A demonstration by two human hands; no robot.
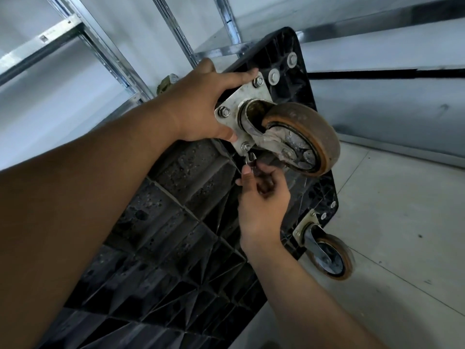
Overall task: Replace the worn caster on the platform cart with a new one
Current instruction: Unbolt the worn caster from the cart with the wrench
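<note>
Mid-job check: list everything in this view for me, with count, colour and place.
platform cart: one, black, tipped up, ribbed underside facing the camera
worn caster: one, rusty brown wheel on a silver plate, upper corner of the cart
plate nuts: three visible, silver, at the plate's corners
second caster: one, orange-rimmed wheel, lower corner of the cart
washered bolts: two, silver, on the cart above the worn caster
small metal tool: one, silver, at the lowest plate nut
metal shelving: silver, upper left, count unclear
floor: grey, right
left hand: rests against the plate's edge
right hand: pinches the tool
</note>
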